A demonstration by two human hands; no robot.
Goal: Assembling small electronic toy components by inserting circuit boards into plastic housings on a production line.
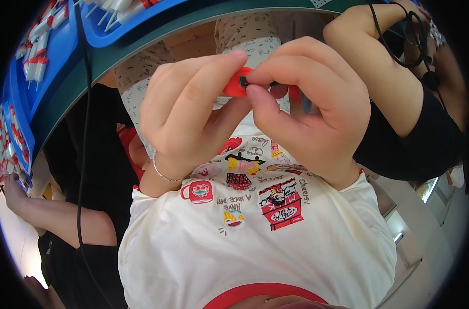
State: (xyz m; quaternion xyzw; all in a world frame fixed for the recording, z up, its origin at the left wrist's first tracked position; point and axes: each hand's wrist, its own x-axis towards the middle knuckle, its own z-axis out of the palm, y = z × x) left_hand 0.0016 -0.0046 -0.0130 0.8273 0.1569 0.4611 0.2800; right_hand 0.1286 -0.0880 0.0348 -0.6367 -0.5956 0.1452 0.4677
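Observation:
My left hand, with a thin bracelet at its wrist, grips a small rounded red piece between thumb and fingers. A small dark green piece shows against the red one, partly covered by fingertips. The thumb and forefinger of my right hand are pinched at this green piece, and its other fingers are curled. Both hands meet in the air in front of my white printed shirt, off the table. The exact kind of the two pieces cannot be made out.
Blue trays with several white-and-red parts stand on the green-edged table at upper left. A black cable hangs down on the left. Other people sit close by on both sides, one with a hand near a tray.

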